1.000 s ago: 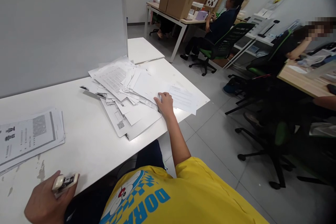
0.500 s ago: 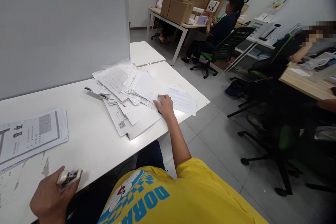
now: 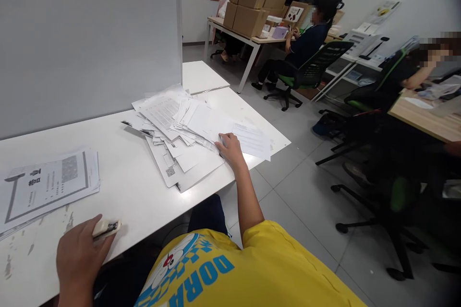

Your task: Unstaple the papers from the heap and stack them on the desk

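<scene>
My left hand [image 3: 81, 252] is closed around a small cream-coloured stapler [image 3: 107, 228], held low at the table's near edge. My right hand [image 3: 231, 148] has its thumb and fingers closed on the right edge of a messy heap of printed papers [image 3: 194, 153]. Sheets in the heap lie at various angles, and one shows a square code near its corner. Beside that hand a loose printed sheet [image 3: 252, 141] lies partly over the table's edge. A neater stack of papers [image 3: 54, 187] with a dark printed border lies on the left.
The white table [image 3: 118, 163] has worn patches at its left. A grey partition [image 3: 90, 43] stands along its back. Beyond are cardboard boxes [image 3: 252, 21] on another desk, a seated person [image 3: 306, 48], office chairs [image 3: 320, 69] and a wooden desk [image 3: 418, 115] at right.
My left hand has moved a little right and up with the stapler, which is now turned slightly. My right hand remains at the heap's edge. The whole view has shifted slightly.
</scene>
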`<action>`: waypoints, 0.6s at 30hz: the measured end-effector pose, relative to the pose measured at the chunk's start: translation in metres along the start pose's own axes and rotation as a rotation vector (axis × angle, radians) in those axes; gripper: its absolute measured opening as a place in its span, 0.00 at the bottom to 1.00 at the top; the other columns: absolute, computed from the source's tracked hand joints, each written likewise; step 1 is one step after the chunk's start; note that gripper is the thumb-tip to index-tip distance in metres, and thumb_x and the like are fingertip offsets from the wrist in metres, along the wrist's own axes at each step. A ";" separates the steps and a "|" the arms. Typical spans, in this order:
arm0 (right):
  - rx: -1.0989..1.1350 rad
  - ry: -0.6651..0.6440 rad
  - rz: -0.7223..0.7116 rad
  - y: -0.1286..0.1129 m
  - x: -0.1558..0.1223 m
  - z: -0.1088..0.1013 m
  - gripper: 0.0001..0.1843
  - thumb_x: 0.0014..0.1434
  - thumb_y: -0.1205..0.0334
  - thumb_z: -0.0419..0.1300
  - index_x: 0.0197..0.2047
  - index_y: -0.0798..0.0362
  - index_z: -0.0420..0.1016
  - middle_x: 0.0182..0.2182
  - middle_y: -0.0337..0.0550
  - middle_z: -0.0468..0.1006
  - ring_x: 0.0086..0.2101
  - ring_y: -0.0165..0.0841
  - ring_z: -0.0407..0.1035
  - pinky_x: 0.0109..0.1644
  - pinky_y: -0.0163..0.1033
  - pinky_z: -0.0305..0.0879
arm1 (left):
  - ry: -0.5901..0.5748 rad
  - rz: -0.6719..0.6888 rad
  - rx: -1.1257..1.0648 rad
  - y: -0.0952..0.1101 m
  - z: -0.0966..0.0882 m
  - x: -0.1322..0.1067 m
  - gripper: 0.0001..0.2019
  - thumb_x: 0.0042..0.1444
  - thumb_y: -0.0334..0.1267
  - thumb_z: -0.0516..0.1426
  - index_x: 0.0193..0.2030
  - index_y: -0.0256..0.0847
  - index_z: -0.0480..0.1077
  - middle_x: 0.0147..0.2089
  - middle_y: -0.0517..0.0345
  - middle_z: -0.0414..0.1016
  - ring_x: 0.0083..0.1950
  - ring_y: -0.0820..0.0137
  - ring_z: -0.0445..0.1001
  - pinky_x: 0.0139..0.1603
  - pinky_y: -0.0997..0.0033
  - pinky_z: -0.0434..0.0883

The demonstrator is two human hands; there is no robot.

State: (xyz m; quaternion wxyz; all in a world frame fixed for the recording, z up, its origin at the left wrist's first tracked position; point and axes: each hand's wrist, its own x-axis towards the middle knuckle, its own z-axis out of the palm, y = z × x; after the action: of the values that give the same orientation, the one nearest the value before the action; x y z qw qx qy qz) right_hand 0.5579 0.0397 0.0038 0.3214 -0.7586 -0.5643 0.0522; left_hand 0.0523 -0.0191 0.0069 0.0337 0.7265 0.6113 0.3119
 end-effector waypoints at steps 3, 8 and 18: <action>0.013 0.001 -0.008 0.003 -0.001 0.000 0.22 0.65 0.52 0.56 0.58 0.51 0.76 0.51 0.52 0.75 0.52 0.45 0.67 0.58 0.50 0.63 | -0.050 0.165 0.127 0.003 0.001 0.003 0.20 0.53 0.54 0.56 0.47 0.44 0.73 0.42 0.44 0.78 0.44 0.51 0.74 0.52 0.49 0.66; 0.019 0.014 -0.032 0.004 -0.002 0.000 0.21 0.66 0.55 0.55 0.57 0.51 0.77 0.52 0.51 0.75 0.52 0.44 0.67 0.58 0.50 0.64 | -0.096 0.258 0.210 0.011 0.004 -0.001 0.21 0.58 0.51 0.55 0.54 0.44 0.71 0.50 0.39 0.76 0.51 0.48 0.72 0.56 0.47 0.61; -0.026 0.010 -0.041 0.000 -0.001 -0.002 0.21 0.65 0.52 0.57 0.57 0.52 0.77 0.48 0.52 0.75 0.49 0.45 0.67 0.55 0.49 0.64 | -0.178 0.321 0.344 0.021 0.004 0.007 0.22 0.62 0.54 0.48 0.53 0.44 0.71 0.51 0.40 0.74 0.52 0.50 0.69 0.58 0.44 0.58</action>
State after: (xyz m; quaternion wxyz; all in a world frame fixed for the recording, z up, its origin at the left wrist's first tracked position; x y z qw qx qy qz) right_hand 0.5584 0.0378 0.0048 0.3155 -0.7513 -0.5787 0.0345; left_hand 0.0730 -0.0165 0.0155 -0.0864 0.8340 0.5268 0.1395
